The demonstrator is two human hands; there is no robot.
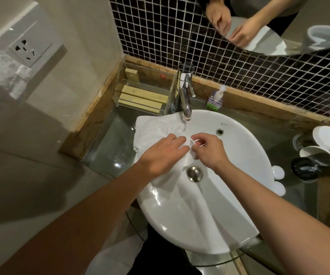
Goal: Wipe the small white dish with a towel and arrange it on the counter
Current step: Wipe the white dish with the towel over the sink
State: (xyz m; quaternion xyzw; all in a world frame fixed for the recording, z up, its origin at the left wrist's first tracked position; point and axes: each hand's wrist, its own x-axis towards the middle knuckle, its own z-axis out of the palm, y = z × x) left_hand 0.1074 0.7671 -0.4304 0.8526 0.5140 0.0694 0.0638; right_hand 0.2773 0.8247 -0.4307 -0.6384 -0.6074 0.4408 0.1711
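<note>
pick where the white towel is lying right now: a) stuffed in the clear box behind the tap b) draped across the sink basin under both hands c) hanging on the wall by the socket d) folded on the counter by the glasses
b: the towel spreads over the sink rim and down through the bowl, with the left hand and right hand working on it above the drain.

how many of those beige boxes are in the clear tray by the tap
3. One beige box stands upright at the back of the clear tray; two long boxes lie flat side by side in front, and. More may be hidden behind them.
</note>
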